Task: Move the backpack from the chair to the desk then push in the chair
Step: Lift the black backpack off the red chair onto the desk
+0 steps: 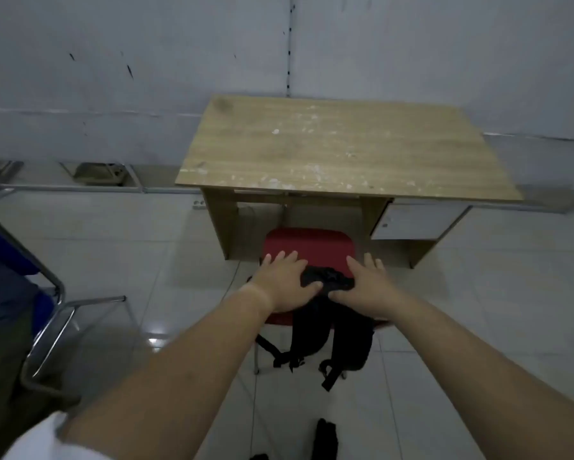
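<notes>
A black backpack hangs over the backrest of a red chair, its straps dangling toward the floor. The chair stands in front of a wooden desk, its seat partly under the desk's edge. My left hand lies on the left side of the backpack's top, fingers spread, thumb pressing the fabric. On the right side of the top rests my right hand, spread the same way. Neither hand has closed on the bag. The desk top is bare apart from white flecks.
A blue chair with a metal frame stands at the left. A grey wall runs behind the desk. A white drawer unit sits under the desk's right side. White floor tiles surround the chair; a dark object lies near the bottom edge.
</notes>
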A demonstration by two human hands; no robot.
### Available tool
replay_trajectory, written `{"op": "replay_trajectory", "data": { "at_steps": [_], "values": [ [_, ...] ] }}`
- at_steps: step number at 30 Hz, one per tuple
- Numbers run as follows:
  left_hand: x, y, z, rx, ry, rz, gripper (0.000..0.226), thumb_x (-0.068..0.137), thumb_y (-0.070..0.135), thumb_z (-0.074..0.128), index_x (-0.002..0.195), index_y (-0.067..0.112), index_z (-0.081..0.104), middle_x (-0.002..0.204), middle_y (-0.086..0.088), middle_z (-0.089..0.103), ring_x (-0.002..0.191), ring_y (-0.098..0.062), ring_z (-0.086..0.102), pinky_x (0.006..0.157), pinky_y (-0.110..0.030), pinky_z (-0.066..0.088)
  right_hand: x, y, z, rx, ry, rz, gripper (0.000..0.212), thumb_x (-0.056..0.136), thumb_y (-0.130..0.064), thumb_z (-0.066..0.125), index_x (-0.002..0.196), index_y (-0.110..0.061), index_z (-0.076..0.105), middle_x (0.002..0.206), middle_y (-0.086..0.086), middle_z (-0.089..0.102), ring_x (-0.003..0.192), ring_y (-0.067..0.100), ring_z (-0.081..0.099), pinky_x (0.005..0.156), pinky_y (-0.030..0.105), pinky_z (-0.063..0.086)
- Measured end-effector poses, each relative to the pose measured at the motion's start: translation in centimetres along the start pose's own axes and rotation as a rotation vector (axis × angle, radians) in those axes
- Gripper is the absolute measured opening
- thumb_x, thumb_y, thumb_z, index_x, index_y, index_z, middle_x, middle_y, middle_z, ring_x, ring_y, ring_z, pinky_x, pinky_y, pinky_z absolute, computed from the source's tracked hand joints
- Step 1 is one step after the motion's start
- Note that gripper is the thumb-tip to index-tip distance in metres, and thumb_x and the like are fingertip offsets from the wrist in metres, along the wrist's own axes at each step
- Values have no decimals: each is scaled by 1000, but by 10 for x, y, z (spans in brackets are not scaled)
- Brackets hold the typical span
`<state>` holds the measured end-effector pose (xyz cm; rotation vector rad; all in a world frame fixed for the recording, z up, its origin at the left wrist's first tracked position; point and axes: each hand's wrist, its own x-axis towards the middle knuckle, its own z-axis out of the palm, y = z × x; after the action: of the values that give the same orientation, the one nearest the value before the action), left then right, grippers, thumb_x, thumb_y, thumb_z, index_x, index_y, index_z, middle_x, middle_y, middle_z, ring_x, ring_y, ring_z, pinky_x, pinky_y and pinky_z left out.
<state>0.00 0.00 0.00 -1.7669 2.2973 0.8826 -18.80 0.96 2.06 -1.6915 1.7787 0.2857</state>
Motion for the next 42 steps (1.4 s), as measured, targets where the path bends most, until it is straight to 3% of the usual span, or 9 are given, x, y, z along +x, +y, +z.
{"op": "replay_trajectory", "data": {
  "at_steps": [4, 7, 11, 19, 25, 29, 34, 39, 42],
  "values": [
    [-2, 4, 42, -9, 3, 14, 81, 86, 74, 39, 151, 26, 33, 160, 0, 29, 149, -26, 21, 123, -51, 4, 2, 35, 27, -107, -32, -41, 108, 78, -77, 51, 158, -26, -1, 166, 10, -7, 152, 31, -8, 121, 54, 3],
    [-5, 3, 61, 58, 177, 39, 86, 75, 80, 45, 142, 27, 44, 143, 7, 51, 137, -18, 41, 122, -48, 12, 6, 53, 47, -143, 105, -130, 107, 70, -86, 43, 155, -30, 10, 165, 6, 12, 151, 29, 6, 121, 56, 9],
    [-7, 2, 70, 126, 242, 62, 95, 63, 86, 47, 138, 28, 47, 133, 10, 55, 125, -14, 48, 120, -45, 18, 7, 64, 60, -229, 179, -223, 119, 59, -85, 54, 154, -27, 13, 161, 3, 20, 149, 30, 11, 120, 58, 8],
    [-1, 2, 62, 162, 162, 29, 80, 67, 67, 66, 135, 28, 49, 124, 8, 59, 114, -17, 54, 107, -35, 34, 20, 73, 61, -316, 263, -309, 91, 67, -57, 72, 145, -24, 39, 136, 3, 53, 127, 30, 46, 114, 58, 26],
    [15, 4, 18, 125, -188, -4, 68, 71, 33, 78, 133, 32, 50, 129, 4, 61, 116, -22, 57, 98, -38, 47, 33, 74, 1, -434, -73, -414, 83, 70, -30, 77, 142, -33, 37, 127, -2, 59, 113, 23, 57, 86, 37, 51],
    [28, 9, -10, 200, -398, -1, 76, 77, 19, 78, 143, 29, 43, 142, 0, 50, 127, -25, 50, 103, -38, 45, 41, 59, -28, -446, -291, -371, 92, 73, -13, 81, 149, -33, 34, 146, 2, 47, 128, 27, 49, 97, 37, 47],
    [49, 13, -29, 333, -492, 19, 74, 79, 12, 75, 145, 28, 45, 145, -3, 48, 126, -28, 51, 98, -39, 49, 56, 49, -41, -502, -340, -362, 94, 70, -12, 85, 149, -30, 36, 150, 2, 44, 133, 29, 46, 104, 43, 46],
    [61, 10, -40, 254, -268, 41, 49, 85, 3, 58, 129, 24, 59, 127, -6, 62, 112, -29, 60, 85, -36, 50, 69, 49, -57, -443, -243, -367, 85, 70, -17, 85, 142, -32, 43, 140, 1, 53, 123, 28, 52, 96, 42, 49],
    [67, 5, -35, 277, -5, 63, 31, 84, 6, 58, 109, 24, 62, 111, -3, 67, 102, -27, 64, 78, -36, 51, 77, 56, -65, -474, -55, -399, 70, 71, -18, 79, 132, -32, 47, 125, 2, 61, 108, 25, 58, 73, 37, 49]
  ]
}}
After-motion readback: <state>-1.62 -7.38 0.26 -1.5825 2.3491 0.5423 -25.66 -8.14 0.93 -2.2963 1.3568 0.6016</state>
